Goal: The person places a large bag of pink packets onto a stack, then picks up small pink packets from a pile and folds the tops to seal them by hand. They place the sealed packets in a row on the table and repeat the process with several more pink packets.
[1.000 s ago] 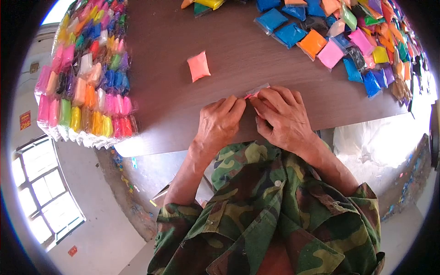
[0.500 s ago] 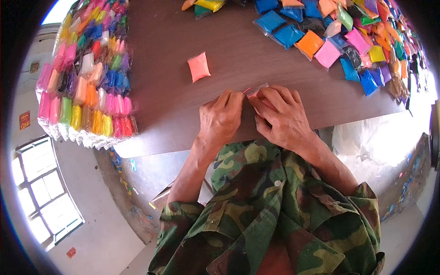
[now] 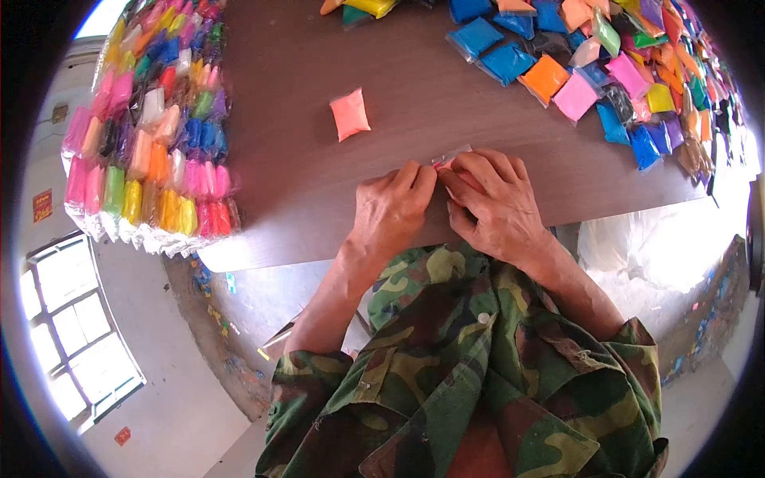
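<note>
Near the table's front edge, both hands meet at a small clear packet (image 3: 453, 157) with pink or red contents. My right hand (image 3: 494, 203) is closed on it, its fingers covering most of the packet. Fingers pinched, my left hand (image 3: 392, 203) touches the packet's left end; whatever lies between its fingertips is too small to make out. A salmon-pink packet (image 3: 350, 115) lies flat on the table beyond my left hand.
Many coloured packets (image 3: 575, 97) are heaped at the back right of the brown table (image 3: 287, 159). Rows of bagged coloured packets (image 3: 147, 151) stand along the left side. Yellow and green packets (image 3: 370, 8) lie at the far edge. A whitish plastic bag (image 3: 617, 243) is below the table, right.
My left hand has moved slightly right, closer to my right hand. The reddish strip that showed between the hands is now mostly hidden. The view has shifted a little.
</note>
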Demonstrator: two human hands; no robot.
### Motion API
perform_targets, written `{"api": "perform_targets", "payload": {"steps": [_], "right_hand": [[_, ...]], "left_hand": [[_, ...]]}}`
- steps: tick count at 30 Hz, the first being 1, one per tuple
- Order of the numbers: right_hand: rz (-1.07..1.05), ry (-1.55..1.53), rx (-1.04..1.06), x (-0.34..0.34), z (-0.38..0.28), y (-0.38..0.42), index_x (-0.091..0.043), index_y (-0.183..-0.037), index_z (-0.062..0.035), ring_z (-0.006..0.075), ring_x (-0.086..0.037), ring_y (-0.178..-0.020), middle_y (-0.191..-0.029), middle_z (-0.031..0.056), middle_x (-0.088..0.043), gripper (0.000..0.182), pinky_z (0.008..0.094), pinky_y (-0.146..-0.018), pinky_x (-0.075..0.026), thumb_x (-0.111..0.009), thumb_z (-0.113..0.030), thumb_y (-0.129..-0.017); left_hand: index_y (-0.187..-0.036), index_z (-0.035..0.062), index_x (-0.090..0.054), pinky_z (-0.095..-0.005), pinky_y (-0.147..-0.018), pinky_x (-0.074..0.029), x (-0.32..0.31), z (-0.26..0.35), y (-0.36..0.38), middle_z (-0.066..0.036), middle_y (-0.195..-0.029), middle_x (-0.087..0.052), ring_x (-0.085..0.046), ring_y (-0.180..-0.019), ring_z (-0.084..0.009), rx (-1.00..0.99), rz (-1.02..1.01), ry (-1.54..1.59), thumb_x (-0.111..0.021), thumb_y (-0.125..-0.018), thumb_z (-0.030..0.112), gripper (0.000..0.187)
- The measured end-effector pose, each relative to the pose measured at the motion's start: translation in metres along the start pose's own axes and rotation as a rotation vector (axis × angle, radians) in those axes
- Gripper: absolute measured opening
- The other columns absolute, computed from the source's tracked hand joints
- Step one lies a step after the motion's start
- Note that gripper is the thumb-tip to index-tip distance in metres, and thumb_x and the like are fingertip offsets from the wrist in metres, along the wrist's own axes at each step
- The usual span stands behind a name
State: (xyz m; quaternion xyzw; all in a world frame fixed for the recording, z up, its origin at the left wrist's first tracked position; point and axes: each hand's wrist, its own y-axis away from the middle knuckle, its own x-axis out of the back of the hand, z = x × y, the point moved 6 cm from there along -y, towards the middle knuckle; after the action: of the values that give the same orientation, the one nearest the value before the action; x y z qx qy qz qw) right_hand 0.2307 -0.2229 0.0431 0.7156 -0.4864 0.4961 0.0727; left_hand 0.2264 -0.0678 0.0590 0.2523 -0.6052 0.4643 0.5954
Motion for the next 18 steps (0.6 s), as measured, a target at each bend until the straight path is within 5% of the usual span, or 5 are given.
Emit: {"api": "perform_targets", "payload": {"steps": [9,18], "right_hand": [[0.009,0.004,-0.005,0.001,-0.001,0.001,-0.076,-0.121,-0.0074,0.0285,-0.058,-0.128,-0.133,0.0065,-0.06,0.041,0.0448,-0.099,-0.047,-0.079,-0.016,-0.082],[0.009,0.001,0.002,0.0,0.001,0.0,-0.076,-0.122,-0.0077,0.0289,-0.058,-0.128,-0.135,0.0067,-0.06,0.041,0.046,-0.098,-0.047,-0.08,-0.017,-0.082]], "left_hand": [[-0.094,0.0078,-0.059,-0.0379,-0.061,-0.057,-0.002,-0.007,0.011,-0.007,-0.086,-0.06,-0.072,-0.076,-0.0238,0.084,0.063,-0.005,-0.072,-0.085,0.001,0.018],[-0.094,0.0093,-0.06,-0.038,-0.06,-0.057,-0.005,-0.004,0.012,-0.005,-0.086,-0.058,-0.07,-0.072,-0.0222,0.005,0.034,0.025,-0.074,-0.076,0.003,0.024]]}}
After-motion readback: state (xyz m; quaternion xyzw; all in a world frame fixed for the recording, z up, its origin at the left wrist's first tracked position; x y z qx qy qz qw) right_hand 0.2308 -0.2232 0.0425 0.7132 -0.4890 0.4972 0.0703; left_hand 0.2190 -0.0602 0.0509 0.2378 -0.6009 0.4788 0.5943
